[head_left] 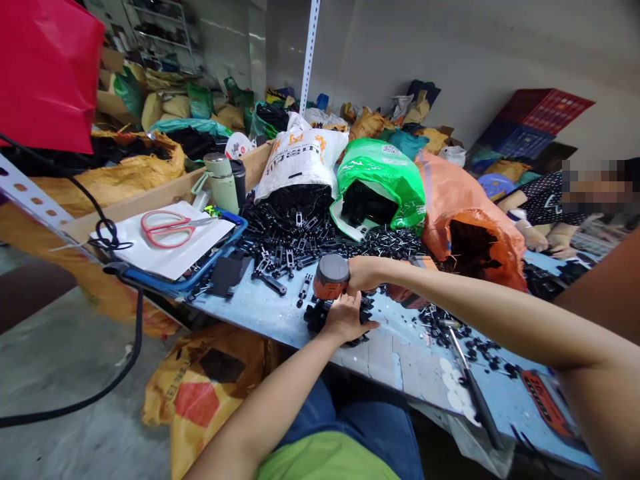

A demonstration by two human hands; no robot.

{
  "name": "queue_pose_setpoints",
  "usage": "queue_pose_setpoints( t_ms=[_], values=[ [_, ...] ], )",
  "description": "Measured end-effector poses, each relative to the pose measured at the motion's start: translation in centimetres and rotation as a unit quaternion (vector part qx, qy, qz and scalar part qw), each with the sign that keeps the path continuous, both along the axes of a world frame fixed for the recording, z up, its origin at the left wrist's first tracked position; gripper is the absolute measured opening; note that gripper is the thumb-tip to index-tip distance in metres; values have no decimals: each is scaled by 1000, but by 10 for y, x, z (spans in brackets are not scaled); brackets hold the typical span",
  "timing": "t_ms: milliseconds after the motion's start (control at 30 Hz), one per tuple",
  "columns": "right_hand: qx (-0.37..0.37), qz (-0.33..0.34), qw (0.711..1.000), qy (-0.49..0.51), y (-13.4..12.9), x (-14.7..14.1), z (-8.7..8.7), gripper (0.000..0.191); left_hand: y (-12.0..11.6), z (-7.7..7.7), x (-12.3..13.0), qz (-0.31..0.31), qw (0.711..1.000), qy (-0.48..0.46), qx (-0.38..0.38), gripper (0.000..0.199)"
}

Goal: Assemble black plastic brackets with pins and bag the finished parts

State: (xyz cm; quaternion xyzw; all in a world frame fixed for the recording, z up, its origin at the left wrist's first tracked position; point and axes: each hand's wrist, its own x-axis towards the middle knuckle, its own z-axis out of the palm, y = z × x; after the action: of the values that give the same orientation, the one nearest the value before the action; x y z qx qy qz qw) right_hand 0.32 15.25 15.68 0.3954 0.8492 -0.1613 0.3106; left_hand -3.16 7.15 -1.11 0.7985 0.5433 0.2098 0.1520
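Observation:
My right hand [365,273] is wrapped around the handle of an orange and dark grey cordless drill [332,279]. It stands nose down, its rounded back facing up and its battery end pointing right. Right below it my left hand [346,316] grips a black part [317,316] at the table's front edge, thumb stretched to the right. The drill's tip and most of that part are hidden. Just left of the drill lies a slim black piece with metal in it [305,291]. Loose black linkage parts [290,230] are heaped behind.
Behind the heap lie a white sack [303,160], a green bag [383,167] and an orange sack [470,200]. Scissors [167,229] lie on a blue tray [180,283] at left. A hammer [470,380] and an orange-black battery-like block [550,403] are at right. A co-worker [543,200] sits beyond.

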Motion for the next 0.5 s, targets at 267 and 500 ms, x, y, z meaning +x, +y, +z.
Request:
queue_pose_setpoints(
  t_ms=[267,500],
  values=[
    [84,43,995,-31,-30,-10,13,33,-7,1,0,14,999,-30,-33,87],
    [35,43,998,-42,-51,-23,9,30,-6,-5,1,-6,989,-36,-142,89]
  ],
)
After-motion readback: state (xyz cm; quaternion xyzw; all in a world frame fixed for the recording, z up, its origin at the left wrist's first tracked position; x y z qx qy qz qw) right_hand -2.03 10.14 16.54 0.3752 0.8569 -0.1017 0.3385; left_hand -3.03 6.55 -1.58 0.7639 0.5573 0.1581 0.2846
